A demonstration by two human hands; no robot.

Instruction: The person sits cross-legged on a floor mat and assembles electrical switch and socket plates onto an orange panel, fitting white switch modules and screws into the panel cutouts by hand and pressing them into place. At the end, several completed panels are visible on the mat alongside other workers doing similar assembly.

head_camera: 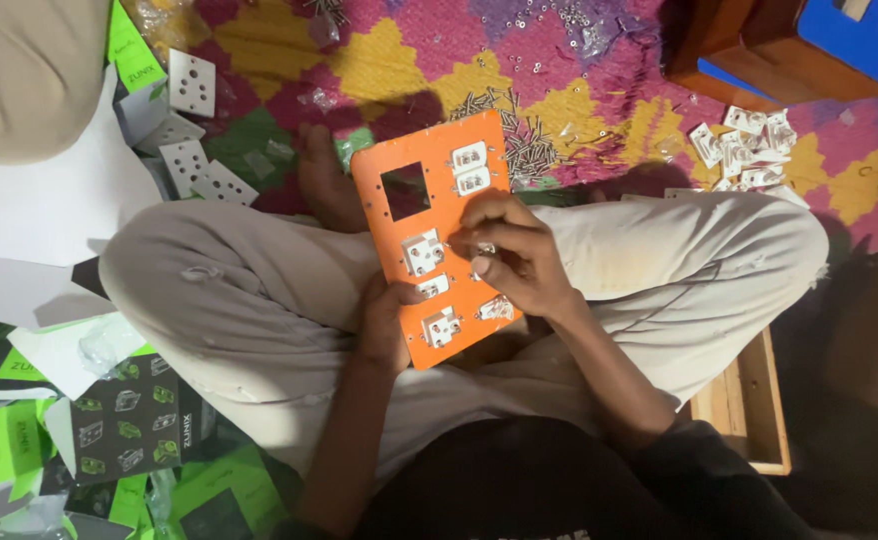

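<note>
Sat cross-legged on a patterned mat, orange panel propped on the lap, tilted toward the head camera, presumably so the mounted faces stayed readable. Left hand wrapped around the panel's lower edge from beneath, fingers curled shut on it, thumb on top near the lowest white socket module; served as the steadying grip. Right hand laid over the panel's right half, fingers bent inward and pinched on a small pale part (a screw or a clip, too small to tell) pressed against the panel surface. Partly closed, not a full fist.

Panel carried white modules in two columns: a pair at the top, one large socket mid-left, a smaller one just below. One square cut-out left unfilled at upper left. Pinched part sat directly under the right fingertips, just beside the mid-left socket.

Loose screws heaped on the mat just beyond the panel's top edge, within reach. More white modules piled to the right, white socket plates to the left, green and black cartons stacked by the left knee. Wooden tray beside the right thigh.
</note>
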